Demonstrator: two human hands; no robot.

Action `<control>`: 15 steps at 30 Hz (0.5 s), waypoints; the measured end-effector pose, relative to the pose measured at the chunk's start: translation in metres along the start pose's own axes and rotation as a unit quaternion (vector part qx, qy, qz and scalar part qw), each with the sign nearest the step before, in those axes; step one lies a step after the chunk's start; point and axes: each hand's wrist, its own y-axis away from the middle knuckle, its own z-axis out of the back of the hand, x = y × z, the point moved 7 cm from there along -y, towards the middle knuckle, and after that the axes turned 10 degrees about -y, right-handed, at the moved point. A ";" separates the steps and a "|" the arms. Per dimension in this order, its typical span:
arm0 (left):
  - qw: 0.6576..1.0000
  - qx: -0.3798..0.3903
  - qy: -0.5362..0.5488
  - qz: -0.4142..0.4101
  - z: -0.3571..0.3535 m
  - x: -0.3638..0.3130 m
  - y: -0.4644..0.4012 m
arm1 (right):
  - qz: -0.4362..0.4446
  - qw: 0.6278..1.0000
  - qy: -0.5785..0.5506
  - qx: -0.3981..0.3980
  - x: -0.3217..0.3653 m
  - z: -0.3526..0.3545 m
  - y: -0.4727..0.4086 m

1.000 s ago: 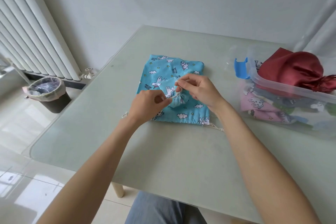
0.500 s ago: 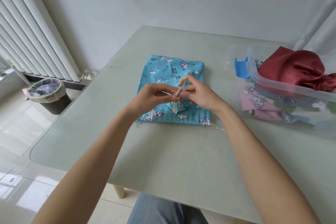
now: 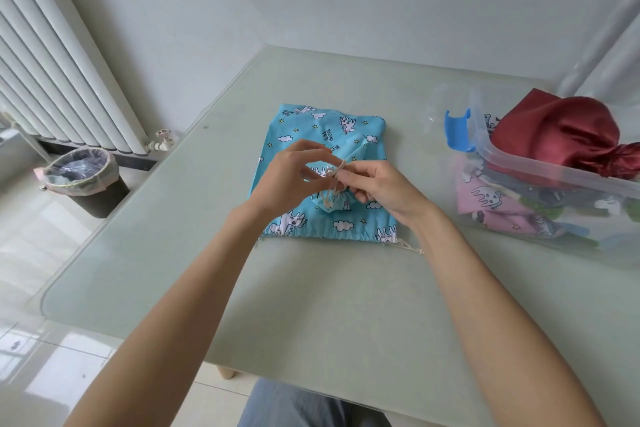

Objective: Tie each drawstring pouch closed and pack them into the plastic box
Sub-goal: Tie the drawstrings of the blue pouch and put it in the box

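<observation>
A small blue pouch (image 3: 333, 202) with a gathered neck rests on top of a flat blue cartoon-print pouch (image 3: 325, 135) in the middle of the table. Its white drawstring (image 3: 336, 173) runs up between my hands. My left hand (image 3: 289, 180) and my right hand (image 3: 384, 189) both pinch the string just above the small pouch, fingertips nearly touching. The clear plastic box (image 3: 540, 163) stands at the right, with a dark red pouch (image 3: 561, 132) on top and a pink pouch (image 3: 491, 208) lower down inside.
A blue latch (image 3: 459, 132) sits on the box's left end. The pale glass table (image 3: 311, 305) meets the wall at the back. Left of the table stand a white radiator (image 3: 59, 73) and a lined bin (image 3: 81, 177) on the floor.
The hands rose off the small pouch and pulled its drawstring upward; the fingers have shifted along the string while the gathered pouch stays on the flat one.
</observation>
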 end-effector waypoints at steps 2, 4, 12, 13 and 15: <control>0.999 -0.006 -0.030 -0.026 -0.001 -0.005 0.001 | 0.007 1.000 0.010 -0.018 0.002 0.000 0.000; 0.997 -0.018 -0.051 -0.049 -0.001 -0.012 0.002 | 0.021 0.999 0.009 -0.050 0.005 0.001 -0.002; 0.994 -0.108 0.009 0.020 0.013 -0.002 0.003 | 0.033 0.997 0.008 -0.062 0.005 0.006 -0.006; 0.995 -0.097 -0.007 0.011 0.013 -0.003 0.002 | 0.038 0.997 0.013 -0.062 0.006 0.005 -0.006; 0.996 -0.087 -0.034 -0.011 0.014 -0.004 0.001 | 0.045 0.997 0.024 -0.060 0.009 0.005 -0.006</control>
